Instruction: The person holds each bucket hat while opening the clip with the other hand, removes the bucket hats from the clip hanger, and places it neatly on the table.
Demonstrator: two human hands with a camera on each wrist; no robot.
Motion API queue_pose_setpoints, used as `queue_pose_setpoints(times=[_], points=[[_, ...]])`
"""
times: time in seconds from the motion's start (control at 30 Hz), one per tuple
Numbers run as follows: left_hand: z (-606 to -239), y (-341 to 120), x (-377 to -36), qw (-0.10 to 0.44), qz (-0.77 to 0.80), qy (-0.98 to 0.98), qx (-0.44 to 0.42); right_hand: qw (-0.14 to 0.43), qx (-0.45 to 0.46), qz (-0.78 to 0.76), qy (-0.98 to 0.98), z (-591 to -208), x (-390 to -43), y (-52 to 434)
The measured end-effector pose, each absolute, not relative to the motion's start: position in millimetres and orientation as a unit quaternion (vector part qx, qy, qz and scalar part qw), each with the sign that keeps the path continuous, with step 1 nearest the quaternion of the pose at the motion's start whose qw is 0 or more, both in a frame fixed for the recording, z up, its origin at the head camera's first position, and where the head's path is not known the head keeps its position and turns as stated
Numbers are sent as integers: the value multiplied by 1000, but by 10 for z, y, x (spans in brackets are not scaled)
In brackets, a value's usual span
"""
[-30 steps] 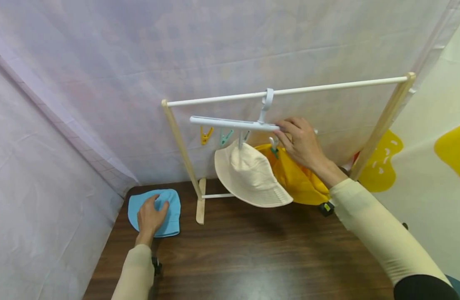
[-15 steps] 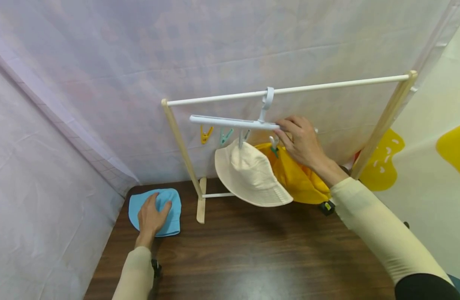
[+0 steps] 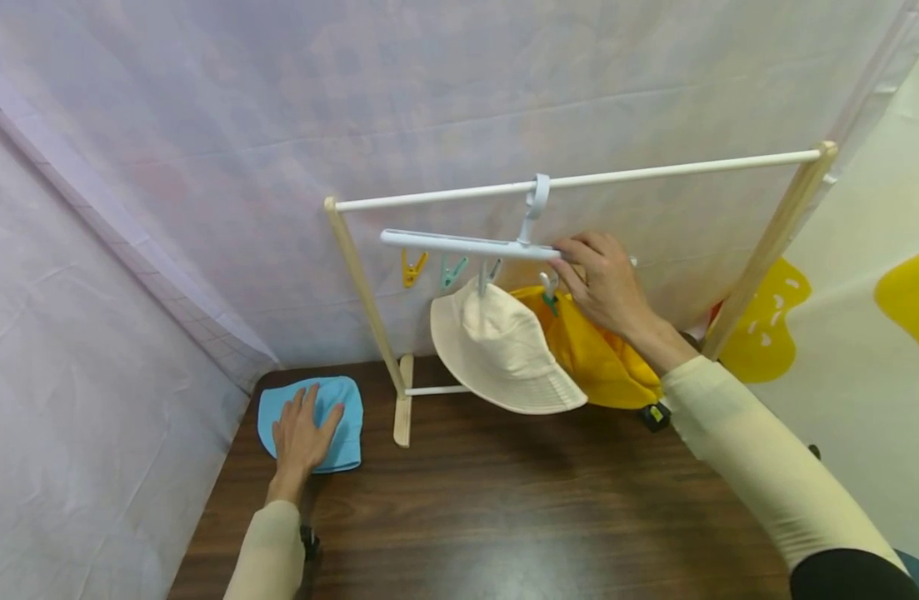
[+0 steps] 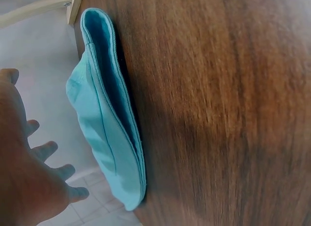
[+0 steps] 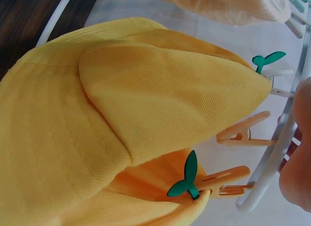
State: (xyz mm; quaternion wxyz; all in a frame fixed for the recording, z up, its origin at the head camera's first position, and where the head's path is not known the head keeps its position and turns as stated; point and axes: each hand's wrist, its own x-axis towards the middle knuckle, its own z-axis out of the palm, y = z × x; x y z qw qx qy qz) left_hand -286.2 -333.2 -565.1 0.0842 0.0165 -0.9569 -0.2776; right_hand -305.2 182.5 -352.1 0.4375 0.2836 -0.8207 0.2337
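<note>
My right hand point(image 3: 605, 283) pinches the right part of a white clip hanger point(image 3: 459, 244), whose hook sits over the rack's top rod. A cream bucket hat point(image 3: 507, 354) hangs clipped below the bar. Behind it, to the right, hangs a yellow hat point(image 3: 575, 346), with a green sprout point(image 5: 187, 182) near an orange clip in the right wrist view. At the left, my left hand point(image 3: 302, 437) is spread above a light blue hat point(image 3: 348, 429). The left wrist view shows a gap between the fingers and this blue hat point(image 4: 104, 124), which lies flattened on the table.
The rack has a white rod point(image 3: 676, 171) and wooden posts point(image 3: 365, 300). A yellow clip point(image 3: 412, 271) and a teal clip point(image 3: 453, 272) hang holding nothing at the hanger's left. Brown wood table point(image 3: 504, 508) lies in front; pale curtains stand behind and left.
My left hand's fingers have straightened and reach slightly farther over the blue hat. The right hand keeps its hold on the hanger; the hats stay where they were.
</note>
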Motion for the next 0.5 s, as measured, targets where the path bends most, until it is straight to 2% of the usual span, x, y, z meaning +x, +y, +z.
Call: queue_pose_setpoints(times=[0.5], points=[[-5587, -3324, -2747, 91, -272, -958, -6, 437, 283, 233, -821, -3521, -3055, 1827]])
